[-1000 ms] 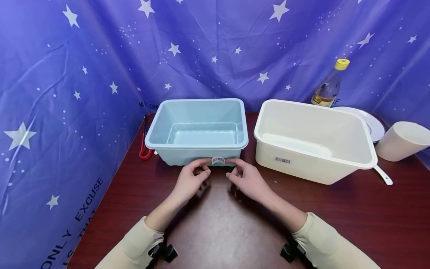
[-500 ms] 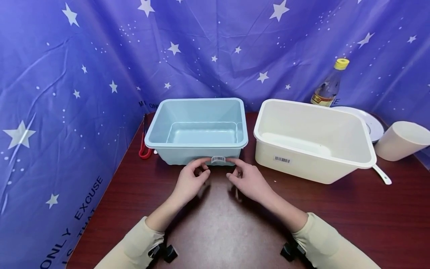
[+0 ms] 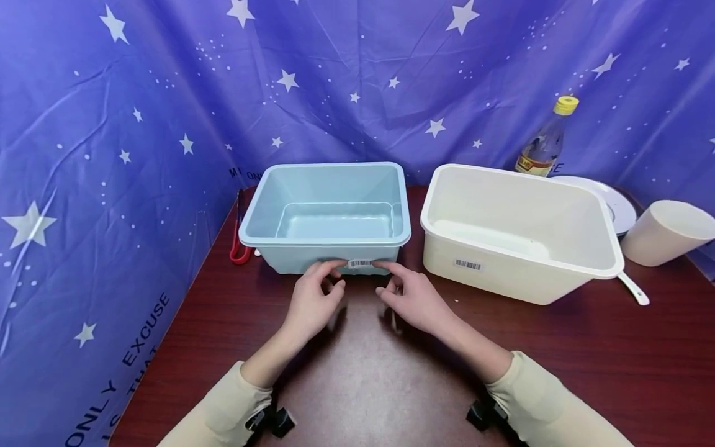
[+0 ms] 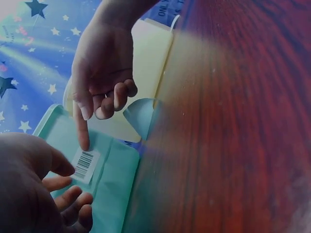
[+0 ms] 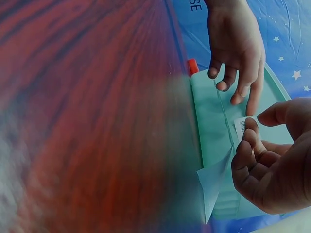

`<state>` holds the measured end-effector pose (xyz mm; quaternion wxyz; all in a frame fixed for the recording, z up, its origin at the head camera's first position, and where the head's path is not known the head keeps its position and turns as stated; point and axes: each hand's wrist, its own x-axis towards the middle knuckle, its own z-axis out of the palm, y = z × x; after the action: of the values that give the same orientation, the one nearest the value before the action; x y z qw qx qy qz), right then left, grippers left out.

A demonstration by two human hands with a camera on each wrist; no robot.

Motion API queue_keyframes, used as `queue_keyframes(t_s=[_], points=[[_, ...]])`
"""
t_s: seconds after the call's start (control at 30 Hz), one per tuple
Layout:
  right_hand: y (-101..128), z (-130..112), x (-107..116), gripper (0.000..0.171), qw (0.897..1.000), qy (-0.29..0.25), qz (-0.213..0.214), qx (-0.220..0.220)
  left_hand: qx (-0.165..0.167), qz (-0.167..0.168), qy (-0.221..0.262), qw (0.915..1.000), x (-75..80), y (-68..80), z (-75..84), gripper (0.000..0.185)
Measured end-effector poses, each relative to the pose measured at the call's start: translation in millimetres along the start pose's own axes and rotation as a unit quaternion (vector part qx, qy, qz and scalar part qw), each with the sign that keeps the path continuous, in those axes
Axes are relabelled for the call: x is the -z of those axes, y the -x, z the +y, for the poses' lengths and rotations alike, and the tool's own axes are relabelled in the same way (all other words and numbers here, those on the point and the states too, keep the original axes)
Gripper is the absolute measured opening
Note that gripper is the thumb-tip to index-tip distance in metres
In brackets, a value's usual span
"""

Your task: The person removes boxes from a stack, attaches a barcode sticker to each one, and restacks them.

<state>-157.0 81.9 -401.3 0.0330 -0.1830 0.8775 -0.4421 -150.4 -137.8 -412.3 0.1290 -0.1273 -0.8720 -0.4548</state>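
A light blue plastic tub [image 3: 329, 186] stands on the dark red table, with a small white barcode sticker [image 3: 360, 264] lying flat on its front wall. My left hand [image 3: 310, 304] and right hand [image 3: 413, 301] meet at that wall. Each presses an end of the sticker with an outstretched index fingertip, and the other fingers are loosely curled. In the left wrist view the right hand [image 4: 102, 68] points down onto the sticker [image 4: 86, 165]. In the right wrist view the left hand [image 5: 238, 48] reaches the sticker [image 5: 241, 127] from above, beside the right hand [image 5: 272, 165].
A white tub [image 3: 519, 282] with its own barcode label stands right of the blue one. Behind it are a yellow-capped bottle [image 3: 544, 146], a white plate [image 3: 620, 208], a white cup [image 3: 665, 233] and a white spoon handle [image 3: 634, 288]. A red-handled tool [image 3: 240, 251] lies left of the blue tub.
The sticker bulged out from the tub wall between the two hands before. It now lies flat on the wall under the fingertips, and the hands have barely shifted.
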Motion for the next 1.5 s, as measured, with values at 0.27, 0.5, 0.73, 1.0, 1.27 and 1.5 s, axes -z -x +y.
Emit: queue_keyframes(t_s=[0.27, 0.5, 0.73, 1.0, 1.27, 1.5], points=[[3, 1, 6, 0.047, 1.0, 0.004, 0.002, -0.001, 0.009, -0.044, 0.03, 0.9986, -3.6, -2.9, 1.9, 0.034], [7, 0, 17, 0.037, 1.0, 0.009, 0.012, -0.003, 0.055, -0.036, 0.043, 0.9969, -3.8, -5.5, 4.7, 0.033], [17, -12, 41, 0.016, 1.0, 0.002, 0.019, -0.005, 0.012, -0.046, 0.079, 0.9958, -8.7, -4.5, 16.2, 0.025], [31, -21, 68, 0.012, 0.998, 0.003, 0.058, 0.007, -0.023, -0.087, 0.131, 0.9873, -19.6, -7.3, 33.1, 0.025], [44, -17, 85, 0.012, 0.993, 0.003, 0.112, 0.023, -0.037, -0.099, 0.148, 0.9834, -27.8, -16.5, 58.4, 0.026], [53, -13, 101, 0.011, 0.986, 0.019, 0.159, 0.043, -0.053, -0.121, 0.167, 0.977, -42.1, -26.7, 80.8, 0.028]])
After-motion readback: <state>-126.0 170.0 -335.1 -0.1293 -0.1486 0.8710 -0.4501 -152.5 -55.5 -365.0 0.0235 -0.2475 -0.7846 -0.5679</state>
